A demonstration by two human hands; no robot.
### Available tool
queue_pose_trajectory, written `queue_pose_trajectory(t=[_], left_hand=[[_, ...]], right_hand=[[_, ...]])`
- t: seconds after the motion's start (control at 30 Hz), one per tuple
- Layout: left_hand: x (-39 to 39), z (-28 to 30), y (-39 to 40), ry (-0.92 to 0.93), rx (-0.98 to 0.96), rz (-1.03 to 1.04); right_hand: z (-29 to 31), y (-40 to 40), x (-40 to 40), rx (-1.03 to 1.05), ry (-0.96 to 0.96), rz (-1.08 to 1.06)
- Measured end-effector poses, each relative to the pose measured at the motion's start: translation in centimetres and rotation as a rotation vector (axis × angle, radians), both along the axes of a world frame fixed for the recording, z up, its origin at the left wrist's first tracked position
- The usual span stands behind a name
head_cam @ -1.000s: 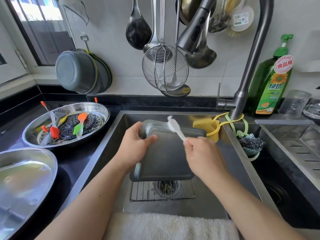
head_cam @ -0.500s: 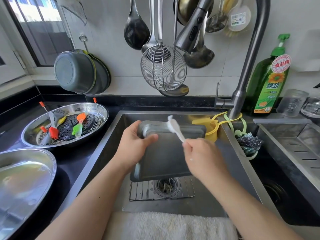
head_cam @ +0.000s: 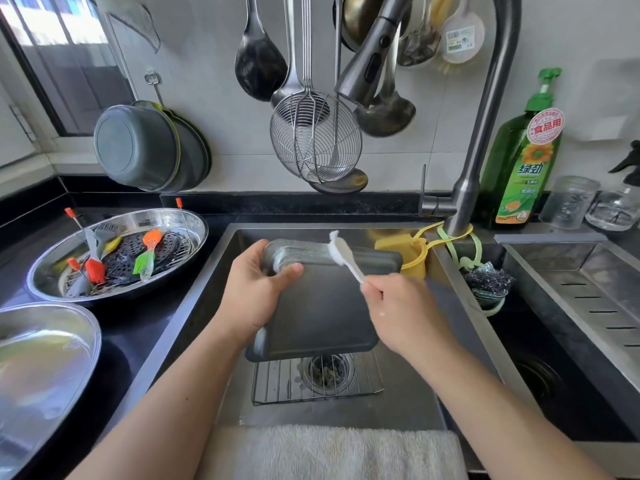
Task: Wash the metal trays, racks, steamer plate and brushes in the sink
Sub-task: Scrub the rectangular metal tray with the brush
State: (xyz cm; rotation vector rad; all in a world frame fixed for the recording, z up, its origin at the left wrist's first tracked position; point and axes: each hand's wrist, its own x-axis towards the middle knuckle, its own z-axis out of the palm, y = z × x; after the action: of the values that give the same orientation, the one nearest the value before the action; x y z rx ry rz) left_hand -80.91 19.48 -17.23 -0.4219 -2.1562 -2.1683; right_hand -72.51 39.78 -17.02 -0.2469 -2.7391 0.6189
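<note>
Your left hand [head_cam: 256, 296] grips the tray [head_cam: 322, 306]; your right hand [head_cam: 398, 306] pinches the white brush [head_cam: 341, 252]. Round pan [head_cam: 62, 271], silicone brushes [head_cam: 147, 261], steamer plate [head_cam: 173, 242], rack [head_cam: 277, 386] appear unwashed

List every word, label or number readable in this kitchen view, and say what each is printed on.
"食品用": round red sticker on the green detergent bottle.
"绿劲": white letters on the same bottle's front label, below the sunflower.
Smaller lines lower on that label: too small to read.
White label on the round utensil hanging on the wall: print too blurred to read.
</note>
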Motion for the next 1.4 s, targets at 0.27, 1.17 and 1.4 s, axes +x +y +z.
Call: queue_pose_trajectory(t=[0.27, 1.17, 1.4], left_hand=[[0.0, 0.5, -0.2, 0.035, 0.075, 0.024], [-1.6, 0.1, -1.4, -0.213, 0.294, 0.013], [-1.8, 0.2, -1.7, -0.27, 0.33, -0.047]], right_hand=[[-0.1, 4.4, -0.1, -0.088, -0.071, -0.328], [-0.6, 3.6, -1.0, -0.132, 0.071, -0.233], [-0.3, 4.5, -1.0, -0.091, 0.093, -0.249]])
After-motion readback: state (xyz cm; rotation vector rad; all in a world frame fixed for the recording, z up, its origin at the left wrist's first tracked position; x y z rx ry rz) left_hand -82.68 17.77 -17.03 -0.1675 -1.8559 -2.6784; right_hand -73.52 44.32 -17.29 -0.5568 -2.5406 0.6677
